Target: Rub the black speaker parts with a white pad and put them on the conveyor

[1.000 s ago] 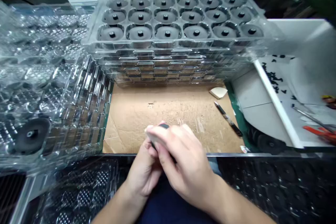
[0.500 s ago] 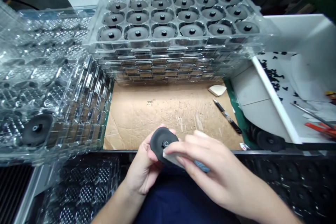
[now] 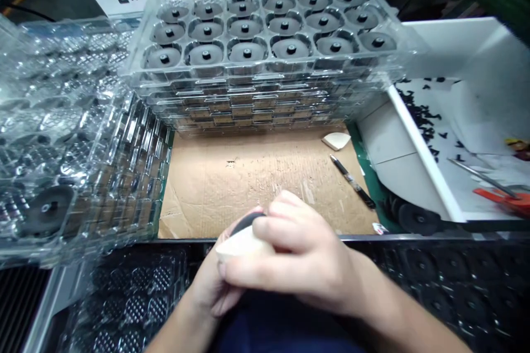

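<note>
Right hand (image 3: pixel 302 256) was closed around a pale wedge (image 3: pixel 240 244), now brought across the dark disc (image 3: pixel 247 223) gripped by the left hand (image 3: pixel 203 282) at the cardboard's (image 3: pixel 248 176) near edge; the disc's hub, visible earlier, was thus hidden.

The 2 hands meet: the right hand (image 3: pixel 298 253) bends over the left hand (image 3: pixel 219 281), fingers curled inward; the left's fingertips, below that grip, seem partly hidden.
</note>
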Available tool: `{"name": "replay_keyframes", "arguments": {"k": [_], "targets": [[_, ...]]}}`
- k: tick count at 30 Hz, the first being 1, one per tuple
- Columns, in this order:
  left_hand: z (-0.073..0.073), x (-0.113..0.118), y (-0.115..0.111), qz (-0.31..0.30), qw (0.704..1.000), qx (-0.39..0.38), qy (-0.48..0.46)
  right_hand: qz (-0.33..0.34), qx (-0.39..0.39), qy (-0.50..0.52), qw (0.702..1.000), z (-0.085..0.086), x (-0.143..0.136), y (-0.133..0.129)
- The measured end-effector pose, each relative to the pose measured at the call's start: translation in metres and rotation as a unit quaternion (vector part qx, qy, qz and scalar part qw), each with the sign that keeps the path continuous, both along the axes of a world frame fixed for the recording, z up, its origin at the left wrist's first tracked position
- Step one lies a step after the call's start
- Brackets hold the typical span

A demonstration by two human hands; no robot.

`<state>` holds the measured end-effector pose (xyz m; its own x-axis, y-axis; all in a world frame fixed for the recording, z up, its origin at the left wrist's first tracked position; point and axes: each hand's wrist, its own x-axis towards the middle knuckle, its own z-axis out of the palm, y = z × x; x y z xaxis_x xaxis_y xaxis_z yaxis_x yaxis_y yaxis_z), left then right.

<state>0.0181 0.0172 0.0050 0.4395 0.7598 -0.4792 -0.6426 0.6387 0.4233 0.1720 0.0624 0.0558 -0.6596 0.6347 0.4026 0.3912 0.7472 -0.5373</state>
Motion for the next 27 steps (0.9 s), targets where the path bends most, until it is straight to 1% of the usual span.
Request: {"name": "replay_keyframes", "arguments": {"k": [1,2,4,5,7,9,11,12,13,14,15,16,18,19,20,21,22,23,24,25,27], "targets": [[-0.001,-0.001,0.000,0.000,1.000,0.008,-0.007,0.019,-0.023,0.011,0.999,-0.003,0.002,0.005],[-0.002,-0.002,0.000,0.005,1.000,0.017,-0.018,0.006,-0.050,0.008,0.999,-0.005,0.005,0.009],[-0.004,-0.007,-0.001,0.017,0.999,0.033,-0.040,-0.073,-0.095,-0.002,0.993,-0.011,0.012,0.011],[-0.004,-0.009,-0.001,0.021,0.998,0.036,-0.049,-0.110,-0.119,0.014,0.987,-0.017,0.015,0.008],[-0.005,-0.014,-0.002,0.024,0.997,0.031,-0.068,-0.164,-0.188,0.073,0.966,-0.038,0.017,-0.001],[-0.007,-0.018,-0.002,0.021,0.995,0.022,-0.093,-0.217,-0.254,0.102,0.937,-0.071,0.016,-0.013],[-0.008,-0.021,-0.001,0.019,0.993,0.015,-0.116,-0.254,-0.277,0.088,0.922,-0.104,0.016,-0.021],[-0.008,-0.021,0.000,0.019,0.992,0.013,-0.122,-0.264,-0.282,0.081,0.919,-0.117,0.017,-0.023],[-0.007,-0.021,0.001,0.018,0.992,0.011,-0.126,-0.270,-0.285,0.079,0.916,-0.123,0.018,-0.023],[-0.006,-0.020,0.002,0.015,0.992,0.009,-0.128,-0.277,-0.288,0.081,0.913,-0.124,0.021,-0.022],[-0.005,-0.019,0.003,0.012,0.992,0.005,-0.126,-0.287,-0.289,0.085,0.909,-0.118,0.023,-0.020],[-0.004,-0.017,0.004,0.009,0.993,-0.001,-0.120,-0.301,-0.284,0.093,0.905,-0.105,0.025,-0.017],[0.000,-0.014,0.005,0.005,0.995,-0.012,-0.103,-0.318,-0.252,0.114,0.907,-0.070,0.025,-0.011],[0.001,-0.012,0.006,0.007,0.996,-0.013,-0.091,-0.307,-0.205,0.134,0.920,-0.051,0.023,-0.008],[0.002,-0.010,0.006,0.010,0.997,-0.015,-0.076,-0.247,-0.154,0.139,0.947,-0.034,0.019,-0.006],[0.002,-0.008,0.006,0.010,0.998,-0.017,-0.060,-0.151,-0.109,0.121,0.975,-0.020,0.014,-0.003],[0.002,-0.007,0.006,0.012,0.999,-0.017,-0.045,-0.073,-0.080,0.096,0.989,-0.010,0.009,-0.001],[0.001,-0.006,0.006,0.014,0.999,-0.015,-0.029,-0.013,-0.071,0.061,0.996,-0.004,0.004,0.001],[-0.001,-0.006,0.005,0.011,1.000,-0.014,-0.014,0.011,-0.080,0.021,0.997,-0.001,0.001,0.002],[-0.003,-0.005,0.004,0.006,1.000,-0.014,-0.003,-0.003,-0.098,-0.018,0.995,0.000,-0.002,0.004],[-0.008,-0.006,0.003,-0.008,1.000,-0.009,0.006,-0.071,-0.124,-0.078,0.987,-0.003,-0.005,0.005]]}}
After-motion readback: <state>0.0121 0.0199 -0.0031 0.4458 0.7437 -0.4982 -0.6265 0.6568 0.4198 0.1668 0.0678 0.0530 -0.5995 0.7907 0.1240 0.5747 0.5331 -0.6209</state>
